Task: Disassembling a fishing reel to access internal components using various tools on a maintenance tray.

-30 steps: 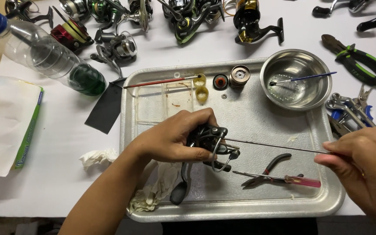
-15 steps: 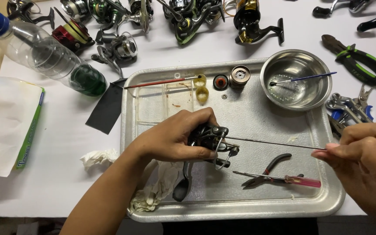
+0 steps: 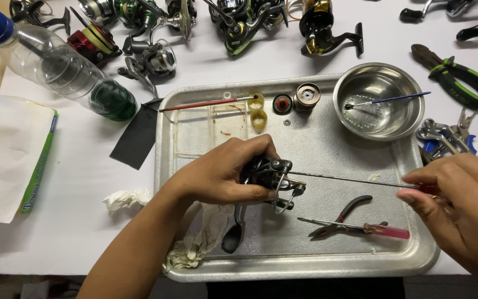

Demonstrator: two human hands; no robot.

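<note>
My left hand (image 3: 219,174) grips a black fishing reel body (image 3: 269,174) over the middle of a metal tray (image 3: 305,138). The reel's handle knob (image 3: 232,235) hangs down toward the tray's front. My right hand (image 3: 460,202) pinches the red handle end of a long thin screwdriver (image 3: 349,181), whose shaft runs level to the left with its tip at the reel. A stained rag (image 3: 203,241) lies under my left wrist.
On the tray lie needle-nose pliers (image 3: 345,213), a pink-handled screwdriver (image 3: 360,227), a red brush (image 3: 206,103), two small caps (image 3: 258,109) and a steel bowl (image 3: 380,102) with a blue brush. Several reels (image 3: 239,16), a plastic bottle (image 3: 56,63) and pliers (image 3: 455,77) surround it.
The reel has turned a little in my left hand and shifted slightly up. My right hand has moved up and the screwdriver shaft now lies nearer level.
</note>
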